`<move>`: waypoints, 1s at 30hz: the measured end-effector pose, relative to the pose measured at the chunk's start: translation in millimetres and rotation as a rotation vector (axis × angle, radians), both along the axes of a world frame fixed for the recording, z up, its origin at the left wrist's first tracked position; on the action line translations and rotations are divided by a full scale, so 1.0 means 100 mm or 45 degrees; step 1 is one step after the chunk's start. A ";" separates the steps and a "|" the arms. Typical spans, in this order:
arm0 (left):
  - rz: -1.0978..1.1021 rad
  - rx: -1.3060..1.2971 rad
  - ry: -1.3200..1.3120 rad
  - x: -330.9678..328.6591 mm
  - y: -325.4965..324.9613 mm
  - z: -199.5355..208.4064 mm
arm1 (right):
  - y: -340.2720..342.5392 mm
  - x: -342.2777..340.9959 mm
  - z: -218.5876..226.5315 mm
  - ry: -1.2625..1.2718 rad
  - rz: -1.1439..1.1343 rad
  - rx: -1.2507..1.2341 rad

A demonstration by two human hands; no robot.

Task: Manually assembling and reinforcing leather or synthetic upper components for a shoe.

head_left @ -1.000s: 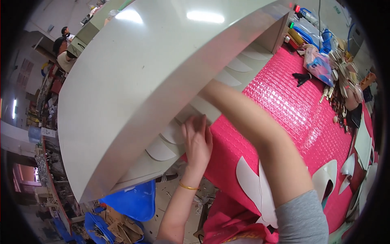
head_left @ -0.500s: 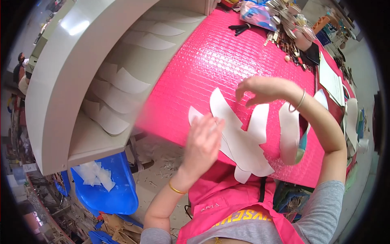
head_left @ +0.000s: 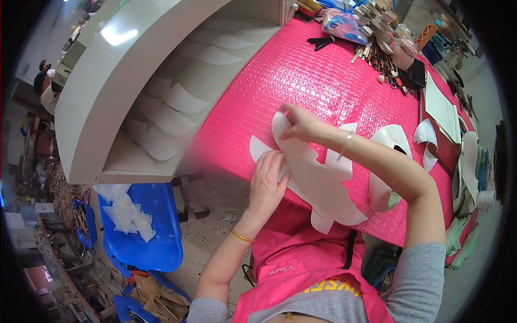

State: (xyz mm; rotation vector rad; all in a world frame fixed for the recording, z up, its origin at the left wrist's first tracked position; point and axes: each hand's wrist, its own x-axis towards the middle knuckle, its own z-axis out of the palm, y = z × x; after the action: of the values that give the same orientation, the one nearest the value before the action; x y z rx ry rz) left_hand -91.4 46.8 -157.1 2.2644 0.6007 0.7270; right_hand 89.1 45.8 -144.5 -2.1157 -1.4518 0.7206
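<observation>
Large white pieces with curved, notched outlines, like shoe-upper cuttings, lie overlapped at the table's near edge. My right hand [head_left: 302, 125] reaches across from the right and pinches the rounded far tip of the top white piece [head_left: 323, 183]. On the left edge of the same pieces rests my left hand [head_left: 268, 180], its fingers stretched over them and the thumb apart. A pointed end of an underlying white piece [head_left: 259, 149] sticks out beyond the left fingers. What lies under that palm is hidden.
The pink textured table [head_left: 323, 75] carries a curled white piece [head_left: 389, 185] to the right and brushes [head_left: 371, 46] at the far side. At left stands a grey curved-hood machine [head_left: 81, 124] with white pieces on its bed. A blue chair [head_left: 161, 247] holds translucent scraps.
My right hand has moved left and down onto the top piece's far tip and closed on it. The left hand, blurred before, has settled on the pieces' left edge.
</observation>
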 end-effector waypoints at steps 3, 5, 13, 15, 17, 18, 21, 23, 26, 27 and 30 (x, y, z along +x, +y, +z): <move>0.070 -0.230 -0.105 -0.12 0.09 -0.05 | -0.20 0.04 0.34 0.350 0.160 0.244; 0.156 -0.439 -0.134 -0.09 0.18 -0.07 | -0.41 0.02 0.43 -0.112 0.400 0.424; -0.414 -1.358 -0.131 0.29 0.66 0.08 | -0.75 -0.12 0.26 -0.292 0.570 0.625; -0.376 -1.389 -0.092 0.34 0.68 0.05 | -0.77 -0.15 0.28 -0.261 0.597 0.619; -0.171 -1.109 0.000 0.43 0.64 -0.13 | -0.88 -0.23 0.33 -0.353 0.738 0.623; 0.031 -0.828 0.086 0.48 0.63 -0.23 | -0.93 -0.39 0.57 -0.366 0.986 0.736; 0.236 -0.468 0.196 0.58 0.35 -0.05 | -1.51 -0.71 0.87 -0.330 1.063 0.797; 0.305 -0.353 0.262 0.52 0.32 -0.02 | -1.80 -0.69 0.87 -0.057 0.817 0.723; 0.244 -0.331 0.164 0.44 0.35 -0.06 | -1.96 -0.65 0.84 0.161 0.574 0.632; 0.242 -0.335 0.160 0.39 0.31 0.02 | -1.99 -0.62 0.80 0.223 0.451 0.539; 0.126 0.080 -0.446 0.14 0.03 0.11 | -1.81 -0.51 0.53 0.546 -0.060 0.522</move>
State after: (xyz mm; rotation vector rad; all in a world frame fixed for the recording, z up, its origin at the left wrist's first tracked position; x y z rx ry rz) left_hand -77.7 49.7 -146.5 2.1038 0.5278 1.1751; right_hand 38.2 -135.2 -91.0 -1.5647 -1.1889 0.7301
